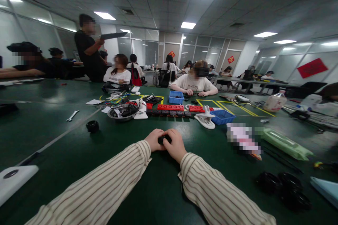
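Observation:
My left hand (154,139) and my right hand (175,145) meet in front of me, low over the green table (132,190). Both are closed around a small black rounded part (164,139), mostly covered by my fingers, so its exact kind does not show. To the left of my hands a black ribbed round part (92,126) rests on the tabletop, with an open-end wrench (72,115) beyond it. Several similar black round parts (292,182) lie together at the right.
Ahead stand a metal bowl of cables (123,117), red and black socket strips (170,107), a white clip (206,117) and blue bins (221,116). A green bottle-like pack (286,143) lies right. Across the table sits a person (195,82); others work behind.

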Demonstrator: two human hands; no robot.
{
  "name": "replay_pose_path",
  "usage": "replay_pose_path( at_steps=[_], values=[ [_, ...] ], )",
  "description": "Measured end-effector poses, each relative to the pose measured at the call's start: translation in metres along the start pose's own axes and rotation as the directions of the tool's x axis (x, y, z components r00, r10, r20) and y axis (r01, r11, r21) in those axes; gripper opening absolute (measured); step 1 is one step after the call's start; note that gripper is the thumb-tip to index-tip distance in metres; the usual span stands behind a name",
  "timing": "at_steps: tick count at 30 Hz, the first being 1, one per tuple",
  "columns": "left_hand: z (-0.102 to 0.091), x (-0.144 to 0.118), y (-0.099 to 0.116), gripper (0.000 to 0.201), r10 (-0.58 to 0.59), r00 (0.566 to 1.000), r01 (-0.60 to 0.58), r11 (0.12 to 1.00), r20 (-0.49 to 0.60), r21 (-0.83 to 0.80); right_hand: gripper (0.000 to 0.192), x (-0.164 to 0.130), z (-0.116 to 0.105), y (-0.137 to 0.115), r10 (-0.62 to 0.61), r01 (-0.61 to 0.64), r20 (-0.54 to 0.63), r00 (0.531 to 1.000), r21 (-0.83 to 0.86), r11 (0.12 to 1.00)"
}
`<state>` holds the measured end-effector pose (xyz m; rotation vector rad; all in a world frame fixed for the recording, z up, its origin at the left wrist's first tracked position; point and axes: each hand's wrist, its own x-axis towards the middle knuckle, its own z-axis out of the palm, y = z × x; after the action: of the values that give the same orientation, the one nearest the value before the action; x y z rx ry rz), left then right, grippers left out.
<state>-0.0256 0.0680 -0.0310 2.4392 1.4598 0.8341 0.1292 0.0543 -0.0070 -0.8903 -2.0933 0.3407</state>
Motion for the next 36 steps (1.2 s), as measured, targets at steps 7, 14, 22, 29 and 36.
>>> replay_pose_path(
  at_steps=[7, 14, 22, 29, 36],
  values=[
    [0.002, 0.0, -0.004, 0.044, 0.002, 0.995, 0.005, 0.998, 0.098, -0.069, 0.018, -0.003, -0.001, -0.003, -0.077, 0.074, 0.037, 0.996, 0.055, 0.996],
    [0.0, -0.006, 0.012, 0.062, -0.062, 0.998, 0.059, 0.991, 0.021, 0.12, 0.031, -0.003, 0.0, -0.002, 0.036, -0.037, -0.052, 0.998, -0.009, 0.999],
    [0.001, -0.002, 0.01, 0.042, -0.074, 0.996, 0.068, 0.989, 0.041, 0.131, 0.013, 0.0, 0.001, -0.001, 0.077, -0.077, -0.001, 0.997, -0.098, 0.992],
    [0.003, -0.001, -0.009, 0.032, -0.013, 0.994, 0.015, 1.0, 0.107, -0.019, 0.017, -0.001, -0.002, -0.003, -0.102, 0.102, 0.064, 0.993, 0.002, 0.995],
    [0.002, -0.003, 0.002, 0.058, -0.027, 0.997, 0.024, 0.999, 0.071, 0.036, 0.02, -0.004, -0.003, -0.005, -0.061, 0.061, -0.023, 0.998, 0.002, 0.998]
  ],
)
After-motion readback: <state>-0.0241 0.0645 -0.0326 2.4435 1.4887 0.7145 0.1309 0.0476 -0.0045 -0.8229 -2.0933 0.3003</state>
